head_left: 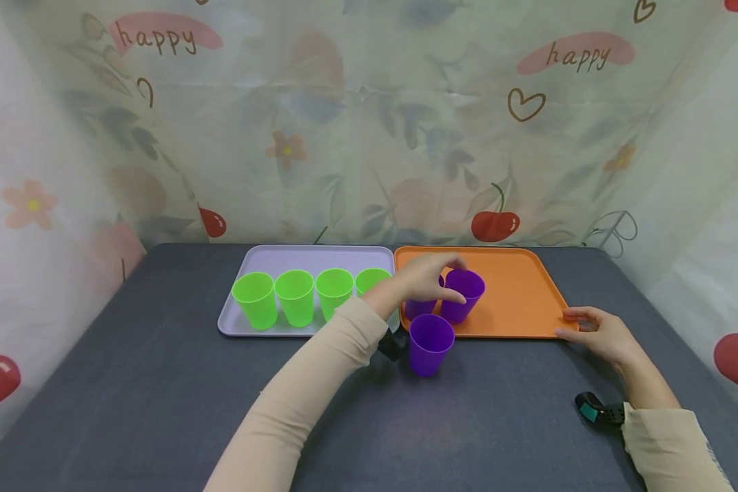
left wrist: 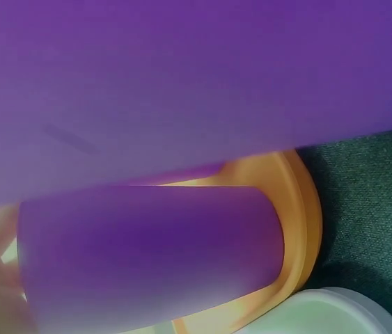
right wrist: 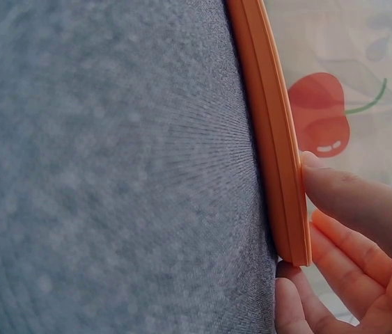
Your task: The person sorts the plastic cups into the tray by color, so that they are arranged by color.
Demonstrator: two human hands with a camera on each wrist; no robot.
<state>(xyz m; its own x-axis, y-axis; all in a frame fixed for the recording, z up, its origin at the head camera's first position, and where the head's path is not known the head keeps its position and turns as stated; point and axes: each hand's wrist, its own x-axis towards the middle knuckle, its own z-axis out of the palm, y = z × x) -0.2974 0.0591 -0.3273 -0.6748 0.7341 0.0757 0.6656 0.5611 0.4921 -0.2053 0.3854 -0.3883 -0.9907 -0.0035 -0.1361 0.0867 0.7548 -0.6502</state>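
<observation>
My left hand (head_left: 423,277) reaches over the left part of the orange tray (head_left: 510,294). Its thumb and fingers curve around the upper part of a purple cup (head_left: 461,307) standing there. Another purple cup (head_left: 419,309) stands just left of it, partly hidden by the hand. A third purple cup (head_left: 429,352) is upright on the table before the tray. In the left wrist view a purple cup (left wrist: 147,250) lies beyond a large blurred purple surface, fingers at its far end. My right hand (head_left: 605,335) grips the tray's front right corner, thumb against the rim (right wrist: 279,160).
A pale lilac tray (head_left: 320,255) adjoins the orange one on its left. Several bright green cups (head_left: 295,301) stand upright in a row on it; the left forearm partly hides the row. The dark cloth-covered table (head_left: 160,383) ends at a printed curtain (head_left: 363,137).
</observation>
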